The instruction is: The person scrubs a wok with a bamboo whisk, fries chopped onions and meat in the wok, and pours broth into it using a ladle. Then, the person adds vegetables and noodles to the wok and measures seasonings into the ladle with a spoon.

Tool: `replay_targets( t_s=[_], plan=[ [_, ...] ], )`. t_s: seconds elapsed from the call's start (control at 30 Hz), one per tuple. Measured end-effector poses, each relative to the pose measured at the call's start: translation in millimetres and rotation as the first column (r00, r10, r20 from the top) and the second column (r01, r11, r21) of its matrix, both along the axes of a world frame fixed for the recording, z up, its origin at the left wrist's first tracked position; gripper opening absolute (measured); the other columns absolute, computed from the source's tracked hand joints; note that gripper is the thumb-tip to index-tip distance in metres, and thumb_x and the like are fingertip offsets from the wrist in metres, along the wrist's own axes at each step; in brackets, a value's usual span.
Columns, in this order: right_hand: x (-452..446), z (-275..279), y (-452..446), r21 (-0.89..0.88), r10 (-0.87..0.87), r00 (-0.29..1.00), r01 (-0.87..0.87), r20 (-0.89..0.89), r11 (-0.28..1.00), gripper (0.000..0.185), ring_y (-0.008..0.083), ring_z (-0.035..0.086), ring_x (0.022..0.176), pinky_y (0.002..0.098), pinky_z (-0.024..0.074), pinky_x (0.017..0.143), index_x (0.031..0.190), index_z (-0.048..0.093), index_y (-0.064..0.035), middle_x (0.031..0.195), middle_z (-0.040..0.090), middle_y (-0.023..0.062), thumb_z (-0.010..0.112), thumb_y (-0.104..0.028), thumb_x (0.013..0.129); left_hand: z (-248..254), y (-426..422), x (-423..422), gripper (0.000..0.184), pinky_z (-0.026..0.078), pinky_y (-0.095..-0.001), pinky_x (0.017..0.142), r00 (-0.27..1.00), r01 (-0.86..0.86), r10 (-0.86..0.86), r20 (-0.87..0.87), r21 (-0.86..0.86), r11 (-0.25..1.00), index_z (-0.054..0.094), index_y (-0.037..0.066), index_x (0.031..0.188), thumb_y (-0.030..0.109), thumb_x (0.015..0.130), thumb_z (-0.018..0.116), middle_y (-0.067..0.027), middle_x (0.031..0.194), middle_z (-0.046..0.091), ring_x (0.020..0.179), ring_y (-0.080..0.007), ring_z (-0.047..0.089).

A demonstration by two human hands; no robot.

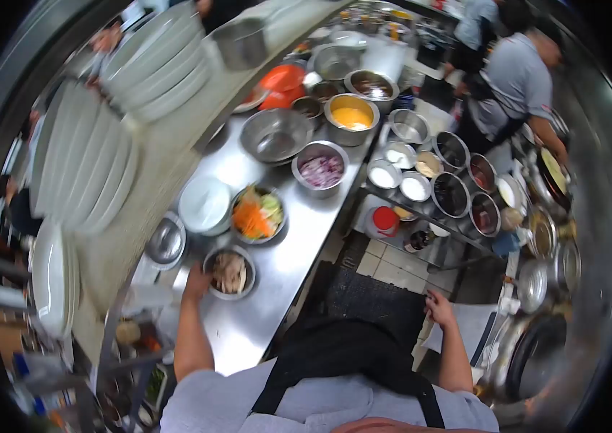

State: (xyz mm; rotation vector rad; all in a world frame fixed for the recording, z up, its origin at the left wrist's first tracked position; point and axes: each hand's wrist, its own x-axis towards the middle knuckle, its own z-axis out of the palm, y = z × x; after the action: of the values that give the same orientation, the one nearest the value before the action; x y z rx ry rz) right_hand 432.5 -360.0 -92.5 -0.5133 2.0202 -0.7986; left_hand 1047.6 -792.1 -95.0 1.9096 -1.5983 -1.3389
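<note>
"Placement first: where's that steel bowl (252, 278) from your seat?"

"On my feed it sits toward the near end of the steel counter (248, 335), closer to the left edge than the right. I'd guess that suits the left hand (196, 281), whose fingers touch the rim on its left side."

"Gripping it?"

"I can't tell whether they pinch the rim or only steady it (those fingertips are tiny at my end). The right hand (437, 307) hangs near the white sheet (465, 325), loosely curled around nothing, perhaps just for balance."

"And the neighbours?"

"Shredded carrot (252, 220) and pale green slices (270, 208) share the vegetable bowl (285, 218) just beyond, with a stack of white dishes (203, 204) beside it toward the left edge. I read that as food and tableware grouped for an easy reach."

"How does the nearest one look?"

"Round, upright, shiny inside the rim. Pale strips (229, 273) lie heaped in it, whitish to tan; chicken or mushroom, I can't say which."
</note>
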Motion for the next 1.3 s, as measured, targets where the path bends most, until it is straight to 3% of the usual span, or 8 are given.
replay_targets(
  t_s=[0.37,0.4,0.5,0.63,0.7,0.77,1.1,1.3],
  plan=[
    [207.8,-69.2,438.5,0.197,-0.889,0.314,0.945,-0.334,0.26,0.038,0.0212,0.059,0.052,0.0377,0.0518,0.043,0.116,0.058,-0.0018,0.074,0.063,0.0125,0.056,-0.032,0.093,17.7,50.7,-279.6,0.018,0.046,-0.027,0.043,0.66,0.751,-0.682,-0.317,0.234,0.618,0.053,0.007,0.084,0.0,0.074,0.066,-0.0039,0.072,0.056,0.054,-0.0111,0.053],
    [219.2,-39.1,410.3,0.258,-0.935,0.067,0.966,-0.348,-0.027,0.033,0.0272,0.066,0.061,0.0418,0.053,0.046,0.108,0.062,0.0021,0.079,0.067,0.0191,0.055,-0.026,0.092,31.1,62.6,-326.0,0.017,0.042,-0.0257,0.042,0.595,0.803,-0.722,-0.353,0.227,0.551,0.052,0.007,0.082,-0.001,0.075,0.065,-0.0018,0.071,0.055,0.054,-0.0092,0.05],
    [252.5,-92.4,433.4,0.462,-0.768,0.187,0.873,-0.613,-0.156,0.048,0.0396,0.065,0.102,0.0484,0.0516,0.088,0.113,0.061,0.0038,0.114,0.064,0.0275,0.057,-0.035,0.086,51.4,105.0,-444.6,0.014,0.042,-0.0246,0.051,0.27,0.956,-0.882,-0.386,-0.004,0.294,0.053,0.007,0.084,-0.002,0.077,0.062,0.0001,0.073,0.056,0.059,-0.008,0.05],
    [251.1,-184.8,439.7,0.124,-0.823,-0.183,0.949,-0.538,-0.291,0.064,0.0403,0.061,0.108,0.0543,0.0473,0.092,0.135,0.044,-0.0059,0.123,0.061,0.0224,0.056,-0.048,0.089,129.0,231.4,-570.1,0.014,0.042,-0.0228,0.051,0.051,0.996,-0.925,-0.377,-0.052,0.077,0.055,0.004,0.092,-0.001,0.079,0.06,-0.0028,0.079,0.06,0.065,-0.0083,0.054],
    [234.3,-133.5,402.3,-0.056,-0.807,-0.579,0.807,0.114,-0.587,0.061,0.0348,0.065,0.095,0.0558,0.0477,0.086,0.141,0.037,-0.0174,0.112,0.065,0.016,0.053,-0.05,0.092,124.4,295.4,-616.5,0.018,0.041,-0.0225,0.048,-0.086,0.991,-0.849,-0.521,-0.132,-0.019,0.054,0.003,0.096,-0.003,0.08,0.058,-0.0033,0.083,0.059,0.066,-0.0086,0.055],
    [213.2,-88.9,400.6,-0.132,-0.67,-0.51,0.735,0.54,-0.665,0.053,0.0245,0.062,0.071,0.0488,0.0505,0.067,0.136,0.037,-0.0219,0.087,0.062,0.0087,0.057,-0.044,0.092,140.4,380.2,-653.7,0.018,0.04,-0.0225,0.046,-0.047,0.999,-0.773,-0.633,-0.046,-0.024,0.054,0.004,0.095,-0.003,0.08,0.058,-0.0033,0.085,0.058,0.066,-0.0091,0.055],
    [202.7,58.2,413.3,-0.375,-0.813,-0.41,0.737,0.413,-0.562,0.03,0.0088,0.038,0.042,0.0252,0.03,0.037,0.106,0.049,-0.0082,0.062,0.045,0.001,0.062,0.001,0.08,98.2,623.0,-713.4,0.027,0.057,-0.0359,0.06,-0.053,0.975,-0.705,-0.707,0.117,-0.191,0.052,0.005,0.107,-0.005,0.082,0.054,-0.0114,0.102,0.061,0.082,-0.0225,0.066],
    [217.5,114.6,387.8,-0.541,-0.499,0.209,0.358,0.841,-0.761,0.039,0.0148,0.045,0.051,0.0313,0.0389,0.048,0.122,0.05,-0.0101,0.067,0.045,0.0027,0.064,-0.014,0.086,57.8,641.1,-795.2,0.03,0.058,-0.0419,0.057,0.17,0.978,-0.695,-0.699,0.205,0.034,0.042,0.01,0.101,-0.002,0.08,0.059,-0.0144,0.096,0.058,0.08,-0.0284,0.065]
  ],
)
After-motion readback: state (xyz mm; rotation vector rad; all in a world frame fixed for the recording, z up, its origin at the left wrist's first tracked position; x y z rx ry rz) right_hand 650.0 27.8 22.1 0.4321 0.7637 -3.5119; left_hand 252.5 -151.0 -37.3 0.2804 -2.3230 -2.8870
